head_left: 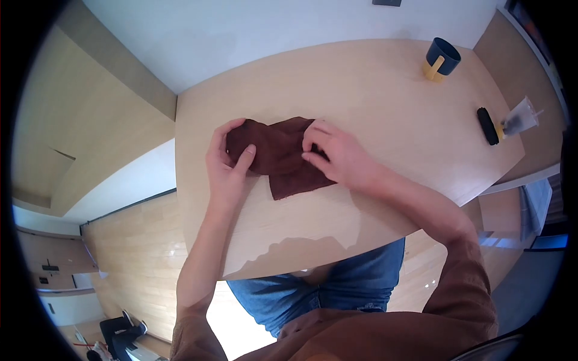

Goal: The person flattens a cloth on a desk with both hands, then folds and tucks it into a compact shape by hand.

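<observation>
A dark brown cloth [277,153] lies bunched on the light wooden table [289,222], part of it lifted and folded over. At its left end, my left hand [232,155] grips the cloth, thumb on top and fingers curled behind the edge. My right hand [337,153] is over the right end, fingers bent and thumb close to the fingertips, closed on the fabric. The lower flap of the cloth rests flat below my right hand. Some fingertips of both hands are hidden by the folds.
A dark blue mug [443,57] with a yellow base and handle stands at the back right. Nearer the right edge are a black cylindrical object [487,126] and a clear plastic cup with a straw [521,117]. A white wall [271,27] bounds the table's back.
</observation>
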The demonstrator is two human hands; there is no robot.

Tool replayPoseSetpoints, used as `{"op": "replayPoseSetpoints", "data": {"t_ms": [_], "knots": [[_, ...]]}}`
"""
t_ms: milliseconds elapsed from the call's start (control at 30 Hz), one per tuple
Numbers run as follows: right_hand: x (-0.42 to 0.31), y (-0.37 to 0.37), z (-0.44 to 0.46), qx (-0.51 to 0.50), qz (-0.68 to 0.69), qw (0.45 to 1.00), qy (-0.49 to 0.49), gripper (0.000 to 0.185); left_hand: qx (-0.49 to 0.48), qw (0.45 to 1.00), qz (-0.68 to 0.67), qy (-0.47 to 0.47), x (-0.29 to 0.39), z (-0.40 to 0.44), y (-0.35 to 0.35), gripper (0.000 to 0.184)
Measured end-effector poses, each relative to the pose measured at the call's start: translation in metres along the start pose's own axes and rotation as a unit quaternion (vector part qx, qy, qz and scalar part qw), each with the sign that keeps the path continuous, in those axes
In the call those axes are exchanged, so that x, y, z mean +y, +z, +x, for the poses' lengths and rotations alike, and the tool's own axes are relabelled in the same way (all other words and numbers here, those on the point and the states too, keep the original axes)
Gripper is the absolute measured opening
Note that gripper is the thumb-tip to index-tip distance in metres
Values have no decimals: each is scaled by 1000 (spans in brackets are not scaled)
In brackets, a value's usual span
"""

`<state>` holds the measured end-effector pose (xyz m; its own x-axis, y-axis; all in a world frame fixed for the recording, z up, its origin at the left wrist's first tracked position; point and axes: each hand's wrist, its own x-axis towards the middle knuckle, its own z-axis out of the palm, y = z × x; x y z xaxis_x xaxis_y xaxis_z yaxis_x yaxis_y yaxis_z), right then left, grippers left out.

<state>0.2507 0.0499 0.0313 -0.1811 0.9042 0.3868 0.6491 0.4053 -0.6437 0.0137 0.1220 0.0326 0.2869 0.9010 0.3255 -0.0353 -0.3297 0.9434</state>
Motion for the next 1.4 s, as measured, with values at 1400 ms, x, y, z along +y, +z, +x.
{"op": "replayPoseSetpoints", "data": {"t_ms": [1400], "knots": [[13, -47, 19, 13, -11, 999, -37, 16, -199, 977, 9, -73, -1, -8, -11, 31]]}}
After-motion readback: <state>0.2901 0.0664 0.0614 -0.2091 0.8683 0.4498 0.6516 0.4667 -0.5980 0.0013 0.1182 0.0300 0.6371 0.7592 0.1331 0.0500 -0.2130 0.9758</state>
